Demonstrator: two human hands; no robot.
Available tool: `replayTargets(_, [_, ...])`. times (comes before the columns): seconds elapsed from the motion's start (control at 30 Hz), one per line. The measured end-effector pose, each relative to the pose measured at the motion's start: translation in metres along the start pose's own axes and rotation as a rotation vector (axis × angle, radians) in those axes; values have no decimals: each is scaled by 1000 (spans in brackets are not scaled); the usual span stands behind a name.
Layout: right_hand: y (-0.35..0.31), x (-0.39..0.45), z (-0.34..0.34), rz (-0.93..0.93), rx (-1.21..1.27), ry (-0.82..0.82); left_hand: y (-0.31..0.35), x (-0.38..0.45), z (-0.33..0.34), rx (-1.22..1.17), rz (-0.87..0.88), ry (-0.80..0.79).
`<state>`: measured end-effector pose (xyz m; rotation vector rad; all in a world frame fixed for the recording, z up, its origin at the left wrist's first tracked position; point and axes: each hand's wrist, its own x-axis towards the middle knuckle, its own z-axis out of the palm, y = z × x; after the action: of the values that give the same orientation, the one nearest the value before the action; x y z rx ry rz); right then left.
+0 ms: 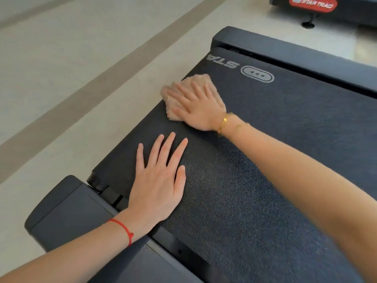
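Cloth [201, 79] pressed flat under right hand [201, 111], fingers spread, at belt [285, 129] edge; left hand [157, 188] splayed, bracing; most of belt seemingly unwiped.

Cloth [199, 78] mostly under the right hand [195, 107] — belt lettering [226, 63] partly out of sight, far machine [355, 13] edge-cropped

Treadmill belt [265, 180]: black, rubber-like sheet; matt, with a fine pebbled grain that looks rough.
Belt logo [257, 74]: pale print, flat and matt.
Cloth [201, 80]: beige-pink fabric, soft and nubbly like terry; matt.
End cap [67, 205]: dark grey moulded plastic, smooth, slight satin sheen.
Side rail [285, 52]: same dark plastic look, smooth, faint sheen on top.
Floor [81, 48]: pale, smooth, matt; material unclear.
Red bracelet [124, 229]: thin thread cord, matt.
Gold bracelet [224, 121]: shiny metal, blurred.
Red badge [313, 4]: glossy, plastic-looking.
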<state>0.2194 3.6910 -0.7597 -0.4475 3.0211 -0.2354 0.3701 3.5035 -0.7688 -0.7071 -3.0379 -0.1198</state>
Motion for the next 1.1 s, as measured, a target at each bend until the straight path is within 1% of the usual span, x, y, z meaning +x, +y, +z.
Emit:
replayTargets(0.03, [2,-11,3,-47,10,2,0,0,0,3,-2,2])
replayTargets(0.1, [24,-22,-1,-20,-12,23,0,-1,1,4,1,2])
replayTargets(0.13, [42,-21,-6,38,-64,58,0,-1,1,4,0,3])
replayTargets(0.2, [80,-14,-20,229,-120,78,0,-1,1,1,-1,3])
replayTargets(0.27, [103,-8,-29,433,-23,16,1,-1,0,-1,-3,4])
replayTargets(0.33, [103,-6,-29,512,62,-13,1,-1,0,6,-9,0])
replayTargets(0.4, [86,-12,-24,465,63,-5,2,-2,-1,11,-13,-1])
replayTargets(0.47, [60,-29,-17,350,32,12,2,-1,-1,3,-13,0])
replayTargets(0.6, [6,-93,3,106,16,61,1,-1,-1,2,-13,-2])
replayTargets(0.67, [-3,-129,9,21,18,63,1,-2,-1,-6,-14,3])
replayTargets(0.7, [2,-144,10,20,17,56,1,-2,-1,-10,-15,7])
replayTargets(0.77, [26,-164,5,102,11,56,1,-2,-1,-14,-13,13])
replayTargets(0.87, [69,-180,-5,396,24,49,0,-1,1,-34,-13,20])
replayTargets(0.93, [76,-184,-9,539,41,25,1,-1,1,-45,-15,27])
replayTargets(1.0, [57,-188,-7,537,36,13,2,-2,1,-43,-16,27])
replayTargets(1.1, [0,-209,7,342,22,42,2,-2,1,-34,-18,38])
